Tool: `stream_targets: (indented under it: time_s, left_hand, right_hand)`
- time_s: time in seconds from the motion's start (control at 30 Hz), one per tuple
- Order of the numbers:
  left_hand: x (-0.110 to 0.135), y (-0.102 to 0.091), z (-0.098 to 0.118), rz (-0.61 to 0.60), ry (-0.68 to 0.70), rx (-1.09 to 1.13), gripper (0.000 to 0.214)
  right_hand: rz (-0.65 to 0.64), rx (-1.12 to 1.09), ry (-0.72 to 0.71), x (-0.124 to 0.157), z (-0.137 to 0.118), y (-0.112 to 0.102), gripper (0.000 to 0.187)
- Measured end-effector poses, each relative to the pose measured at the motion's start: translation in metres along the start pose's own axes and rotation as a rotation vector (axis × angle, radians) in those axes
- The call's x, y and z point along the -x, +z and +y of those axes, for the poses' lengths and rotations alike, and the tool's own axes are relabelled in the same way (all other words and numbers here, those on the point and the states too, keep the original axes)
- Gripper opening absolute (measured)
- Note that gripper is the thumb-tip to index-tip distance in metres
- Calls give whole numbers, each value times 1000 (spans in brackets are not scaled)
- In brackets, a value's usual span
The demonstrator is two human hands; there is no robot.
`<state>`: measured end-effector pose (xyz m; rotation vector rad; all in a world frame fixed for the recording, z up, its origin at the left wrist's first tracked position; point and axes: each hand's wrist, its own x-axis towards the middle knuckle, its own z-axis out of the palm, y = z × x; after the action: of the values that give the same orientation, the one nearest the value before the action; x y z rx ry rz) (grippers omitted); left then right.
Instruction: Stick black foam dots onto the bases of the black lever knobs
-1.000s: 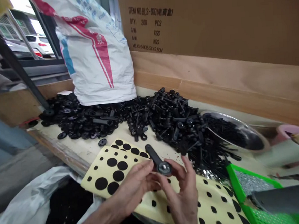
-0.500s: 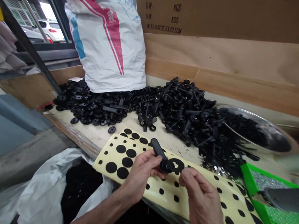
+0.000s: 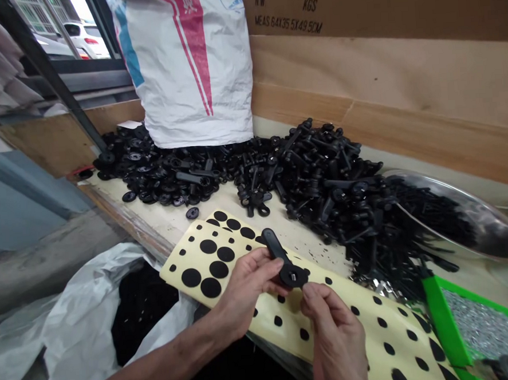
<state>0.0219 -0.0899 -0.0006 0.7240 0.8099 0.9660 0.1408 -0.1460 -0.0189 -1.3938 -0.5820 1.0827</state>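
Note:
My left hand [image 3: 245, 291] is closed around a black plastic crank handle [image 3: 273, 245], whose arm points up and away. Its round end, with a small metal-looking piece at the centre, faces me. Between the thumb and fingers of my right hand [image 3: 336, 329] is the edge of a flat black ring-shaped sticker [image 3: 302, 277]. The sticker lies against the handle's round end; whether it is stuck all round I cannot tell. Beneath both hands spreads a yellowish backing sheet [image 3: 237, 276] with black round and small squarish stickers.
Black handles [image 3: 322, 180] are heaped behind the sheet, with black discs [image 3: 154, 179] at the left. A white sack [image 3: 199, 73] stands behind them. At right are a metal bowl [image 3: 491, 210] of black parts and a green tray [image 3: 445, 316] of small metal pieces. An open white bag [image 3: 73, 333] sits lower left.
The ring-shaped sticker has moved left onto the handle's round end, with my right hand following it. The view has shifted slightly, and the dark tool over the green tray now shows only at the bottom edge.

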Motion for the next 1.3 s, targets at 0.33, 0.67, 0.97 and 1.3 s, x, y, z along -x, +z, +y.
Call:
stream_targets:
  time_s: [0.33,0.67,0.97,1.3]
  left_hand:
    - [1,1,1,11,-8,2,18]
    - [0,0,1,7,-14,17,18]
    - [-3,1,-1,-7,-2,14,18]
    - [-4,0,0,4,10,16,19]
  right_hand:
    - [-4,17,-4,-1,1,0,32]
    - [-28,22,-9,-2,1,-3,32]
    - [-14,63,-23,-5,0,-1,33]
    - [16,135,-79,-9,3,0,33]
